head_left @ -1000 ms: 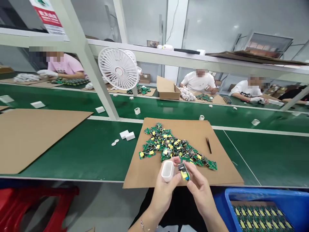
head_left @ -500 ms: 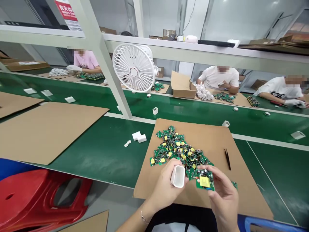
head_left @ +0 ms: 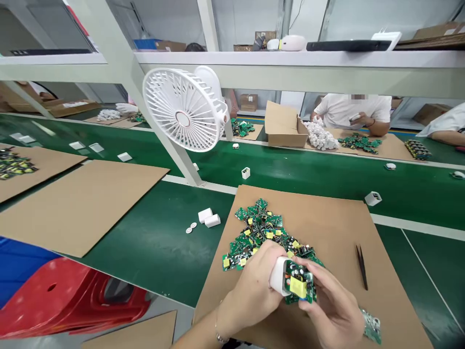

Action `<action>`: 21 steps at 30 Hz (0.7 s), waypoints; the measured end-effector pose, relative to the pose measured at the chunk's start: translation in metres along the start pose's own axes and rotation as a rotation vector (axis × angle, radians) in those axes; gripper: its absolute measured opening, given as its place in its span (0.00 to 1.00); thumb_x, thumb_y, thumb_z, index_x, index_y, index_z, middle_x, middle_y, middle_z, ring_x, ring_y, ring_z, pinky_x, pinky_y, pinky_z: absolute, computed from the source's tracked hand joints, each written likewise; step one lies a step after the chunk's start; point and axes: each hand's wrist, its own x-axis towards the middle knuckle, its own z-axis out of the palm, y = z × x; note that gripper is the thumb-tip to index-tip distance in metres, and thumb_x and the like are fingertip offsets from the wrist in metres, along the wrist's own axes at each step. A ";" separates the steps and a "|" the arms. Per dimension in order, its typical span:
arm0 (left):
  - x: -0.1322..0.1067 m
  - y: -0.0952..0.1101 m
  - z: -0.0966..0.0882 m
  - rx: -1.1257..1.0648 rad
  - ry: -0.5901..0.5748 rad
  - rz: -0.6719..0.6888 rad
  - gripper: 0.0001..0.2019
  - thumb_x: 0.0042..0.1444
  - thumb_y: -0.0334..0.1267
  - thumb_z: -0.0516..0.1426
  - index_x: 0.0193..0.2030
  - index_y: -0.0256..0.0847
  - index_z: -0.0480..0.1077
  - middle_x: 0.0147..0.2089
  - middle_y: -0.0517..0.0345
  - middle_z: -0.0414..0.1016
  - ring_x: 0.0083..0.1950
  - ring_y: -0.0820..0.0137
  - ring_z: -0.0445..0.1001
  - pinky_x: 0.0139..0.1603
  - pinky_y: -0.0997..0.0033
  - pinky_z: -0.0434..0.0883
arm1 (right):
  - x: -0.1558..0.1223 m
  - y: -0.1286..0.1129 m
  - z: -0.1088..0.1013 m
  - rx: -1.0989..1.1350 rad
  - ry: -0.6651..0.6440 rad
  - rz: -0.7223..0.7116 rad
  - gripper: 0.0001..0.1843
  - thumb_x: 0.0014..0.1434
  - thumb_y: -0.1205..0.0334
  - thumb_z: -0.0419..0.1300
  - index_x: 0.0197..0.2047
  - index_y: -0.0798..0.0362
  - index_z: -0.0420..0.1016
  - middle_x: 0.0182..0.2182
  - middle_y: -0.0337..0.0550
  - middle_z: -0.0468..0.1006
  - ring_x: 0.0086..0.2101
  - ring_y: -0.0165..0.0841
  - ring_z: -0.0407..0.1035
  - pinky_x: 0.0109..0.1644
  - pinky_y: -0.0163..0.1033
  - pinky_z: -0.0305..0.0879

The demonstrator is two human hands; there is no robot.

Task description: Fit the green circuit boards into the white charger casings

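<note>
My left hand (head_left: 259, 276) is wrapped round a white plastic casing (head_left: 278, 276), its open end turned to the right. Between the fingers and thumb of my right hand (head_left: 332, 303) is a green circuit board (head_left: 300, 286) with a yellow transformer. The board's left edge is at the casing's mouth; how far it reaches inside I cannot tell. Behind both hands lies a heap of circuit boards (head_left: 254, 232) on a cardboard sheet (head_left: 327, 218). Another circuit board (head_left: 371, 325) rests beside my right wrist.
Black tweezers (head_left: 361, 266) lie on the cardboard at right. Two white casings (head_left: 212, 220) and two small white discs (head_left: 191, 228) sit on the green table. A white fan (head_left: 185, 114) hangs from the frame. White casings (head_left: 246, 173) stand on the green belt; a co-worker (head_left: 354, 114) sits beyond it.
My hands have come together, bringing the circuit board to the casing's open end. The casing has turned its mouth toward the board. The head view has shifted.
</note>
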 end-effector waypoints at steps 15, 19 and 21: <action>0.019 0.016 0.037 -0.014 -0.107 -0.008 0.13 0.50 0.22 0.52 0.39 0.41 0.59 0.34 0.58 0.62 0.35 0.70 0.63 0.31 0.74 0.62 | -0.016 0.010 -0.047 -0.141 -0.012 -0.055 0.29 0.59 0.72 0.61 0.63 0.51 0.66 0.55 0.46 0.75 0.51 0.39 0.73 0.53 0.44 0.76; 0.017 0.017 0.041 -0.016 -0.111 -0.003 0.12 0.50 0.23 0.51 0.39 0.41 0.59 0.34 0.57 0.62 0.34 0.70 0.63 0.29 0.73 0.62 | -0.019 0.006 -0.051 -0.160 -0.034 -0.072 0.31 0.58 0.76 0.60 0.64 0.52 0.65 0.55 0.46 0.75 0.52 0.39 0.72 0.53 0.46 0.75; 0.016 0.018 0.043 -0.019 -0.105 0.007 0.12 0.50 0.24 0.51 0.39 0.41 0.59 0.34 0.58 0.62 0.34 0.70 0.62 0.29 0.73 0.61 | -0.018 0.002 -0.052 -0.213 -0.041 -0.105 0.32 0.57 0.77 0.60 0.64 0.53 0.64 0.54 0.47 0.75 0.52 0.39 0.72 0.53 0.46 0.76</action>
